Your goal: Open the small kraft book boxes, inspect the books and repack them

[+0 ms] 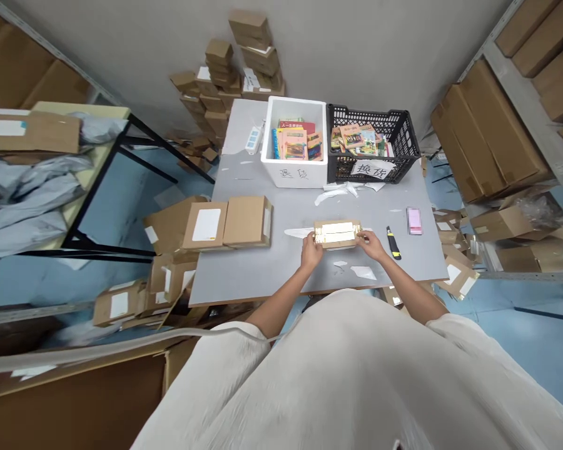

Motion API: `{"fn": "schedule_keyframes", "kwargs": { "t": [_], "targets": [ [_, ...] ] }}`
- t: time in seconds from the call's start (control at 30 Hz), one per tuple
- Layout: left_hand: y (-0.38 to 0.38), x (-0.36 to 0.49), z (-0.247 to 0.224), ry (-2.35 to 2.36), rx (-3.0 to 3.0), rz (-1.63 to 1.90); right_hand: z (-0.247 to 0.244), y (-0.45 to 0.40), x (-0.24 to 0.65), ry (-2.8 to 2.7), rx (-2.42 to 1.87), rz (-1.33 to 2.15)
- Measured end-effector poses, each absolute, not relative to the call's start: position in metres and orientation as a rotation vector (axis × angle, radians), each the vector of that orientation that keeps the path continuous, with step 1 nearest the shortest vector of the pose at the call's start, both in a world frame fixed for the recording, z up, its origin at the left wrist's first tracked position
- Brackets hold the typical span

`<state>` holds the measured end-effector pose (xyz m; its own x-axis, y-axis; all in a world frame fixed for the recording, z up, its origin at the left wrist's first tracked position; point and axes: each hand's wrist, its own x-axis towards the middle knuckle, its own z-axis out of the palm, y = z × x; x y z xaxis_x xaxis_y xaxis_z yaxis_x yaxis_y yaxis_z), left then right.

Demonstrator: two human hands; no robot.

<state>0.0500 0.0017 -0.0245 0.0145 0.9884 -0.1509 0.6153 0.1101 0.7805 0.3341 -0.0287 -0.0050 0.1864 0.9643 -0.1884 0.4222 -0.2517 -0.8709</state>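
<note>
Holding the box [336, 243] by its two ends, white strip [338, 232] up, right of centre on the surface [253, 275], nearer the front edge. My left hand [312, 253] pinches one end, right hand [370, 245] the other. Reads as a steadying step to me; any shift from here would call for even pressure at both ends. Cutter [393, 244] lies just right of my right hand, phone [415, 221] past it near the right edge. Scrap [363, 272] between box and front edge.
</note>
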Motion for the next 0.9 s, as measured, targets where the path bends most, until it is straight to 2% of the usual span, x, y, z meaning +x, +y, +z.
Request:
{"fn": "schedule_keyframes", "kwargs": {
  "t": [0.13,0.43,0.7,0.9],
  "targets": [
    [-0.008,0.059,-0.012,1.693,1.832,0.598,-0.009,-0.035,0.361,-1.204,-1.827,1.057],
    [-0.035,0.073,-0.005,1.503,2.051,0.379,-0.051,-0.056,0.447,-1.014,-2.309,0.798],
    [-0.037,0.074,-0.02,1.523,2.192,0.344,-0.074,-0.058,0.466,-1.294,-2.678,0.783],
    [-0.033,0.074,-0.026,1.575,2.232,0.327,-0.077,-0.057,0.468,-1.561,-2.703,0.774]
  ]
}}
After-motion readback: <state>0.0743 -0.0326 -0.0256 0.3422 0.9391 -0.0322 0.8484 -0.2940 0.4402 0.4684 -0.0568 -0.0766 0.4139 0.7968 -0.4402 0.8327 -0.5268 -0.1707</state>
